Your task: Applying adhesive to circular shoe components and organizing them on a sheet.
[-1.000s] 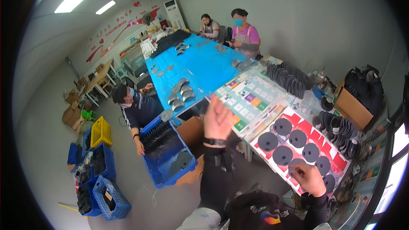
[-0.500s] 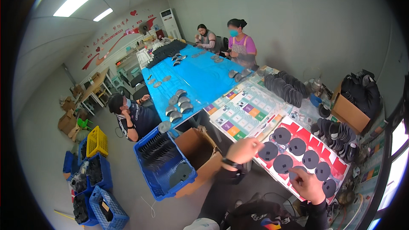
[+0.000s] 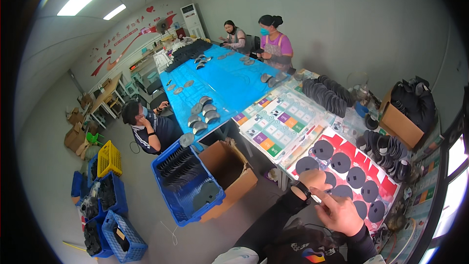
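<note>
Several round black discs with small dark rectangular marks lie in rows on a red and white sheet at the right. My left hand, with a dark band at its wrist, hovers over the sheet's near left corner and partly covers the discs. Its fingers are bent together, and whatever they hold is too small to make out. Close beside it, my right hand has fingers stretched toward the left hand, apart from one another. I see nothing between them.
A blue crate with dark curved pieces and an open cardboard box stand left of my arms. A blue-covered table bears grey pieces, with co-workers around it. Stacked black pieces and a box lie rightward.
My left hand has moved right and nearer, over the discs. My right hand has drawn back from a disc toward my left hand. The view has shifted slightly.
</note>
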A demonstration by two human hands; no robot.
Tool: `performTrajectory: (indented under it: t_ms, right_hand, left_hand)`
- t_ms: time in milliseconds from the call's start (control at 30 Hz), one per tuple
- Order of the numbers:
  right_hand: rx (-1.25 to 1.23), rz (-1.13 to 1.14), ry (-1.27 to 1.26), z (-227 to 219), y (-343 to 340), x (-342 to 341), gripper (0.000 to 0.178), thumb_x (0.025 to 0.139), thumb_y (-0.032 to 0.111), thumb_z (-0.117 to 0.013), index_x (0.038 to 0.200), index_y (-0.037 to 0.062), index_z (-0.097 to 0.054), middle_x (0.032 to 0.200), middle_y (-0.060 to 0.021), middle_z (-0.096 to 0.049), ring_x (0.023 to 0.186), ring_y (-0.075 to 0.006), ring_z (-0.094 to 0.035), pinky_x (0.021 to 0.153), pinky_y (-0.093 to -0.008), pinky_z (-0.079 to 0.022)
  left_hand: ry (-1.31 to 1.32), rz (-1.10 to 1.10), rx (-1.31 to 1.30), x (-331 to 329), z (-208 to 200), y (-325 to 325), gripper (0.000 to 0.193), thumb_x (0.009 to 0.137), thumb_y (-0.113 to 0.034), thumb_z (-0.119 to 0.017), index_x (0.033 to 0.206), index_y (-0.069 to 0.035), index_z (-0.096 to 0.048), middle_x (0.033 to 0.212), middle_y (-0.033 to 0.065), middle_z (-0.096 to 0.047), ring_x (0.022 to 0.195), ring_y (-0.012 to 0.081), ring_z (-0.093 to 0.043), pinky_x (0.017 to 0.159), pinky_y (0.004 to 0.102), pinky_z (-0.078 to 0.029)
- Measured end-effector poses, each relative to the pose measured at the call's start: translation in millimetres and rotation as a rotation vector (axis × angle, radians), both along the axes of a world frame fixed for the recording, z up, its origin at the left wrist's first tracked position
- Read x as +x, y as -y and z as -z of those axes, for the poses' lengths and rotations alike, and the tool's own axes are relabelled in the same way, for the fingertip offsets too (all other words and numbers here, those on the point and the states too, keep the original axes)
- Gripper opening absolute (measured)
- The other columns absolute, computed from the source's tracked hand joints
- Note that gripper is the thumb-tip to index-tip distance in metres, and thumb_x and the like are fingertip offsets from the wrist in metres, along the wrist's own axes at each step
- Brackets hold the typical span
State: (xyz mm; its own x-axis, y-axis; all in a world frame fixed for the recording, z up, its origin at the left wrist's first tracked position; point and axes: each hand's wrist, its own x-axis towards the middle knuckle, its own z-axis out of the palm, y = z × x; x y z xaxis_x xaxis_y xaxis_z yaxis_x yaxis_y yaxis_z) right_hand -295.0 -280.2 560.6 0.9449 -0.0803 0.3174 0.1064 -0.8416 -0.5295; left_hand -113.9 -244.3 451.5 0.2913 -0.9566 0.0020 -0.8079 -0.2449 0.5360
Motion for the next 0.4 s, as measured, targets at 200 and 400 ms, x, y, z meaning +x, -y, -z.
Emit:
performTrajectory:
  t_ms: [200, 400]
  right_hand:
    - [-0.156, -0.011, 0.022, -14, -8, 11, 0.054, 0.079, 0.005, -0.07, 0.132, 0.0094, -0.061, 0.071, -0.0075, -0.063, 0.06, -0.0269, -0.063, 0.057, -0.0384, -0.05]
    - [-0.243, 0.111, 0.09, -23, 6, -16, 0.055, 0.081, 0.013, -0.07, 0.134, 0.0067, -0.058, 0.072, -0.0085, -0.062, 0.061, -0.024, -0.064, 0.055, -0.0363, -0.051]
  left_hand:
    - [0.037, 0.002, -0.037, 0, -29, -7, 0.042, 0.085, -0.04, -0.071, 0.075, 0.002, -0.071, 0.077, 0.0225, -0.068, 0.076, 0.0398, -0.069, 0.069, 0.0492, -0.053]
    - [-0.023, 0.363, -0.263, -37, -72, 66, 0.045, 0.087, -0.042, -0.069, 0.071, 0.0, -0.071, 0.065, 0.0206, -0.063, 0.061, 0.0375, -0.062, 0.062, 0.0457, -0.048]
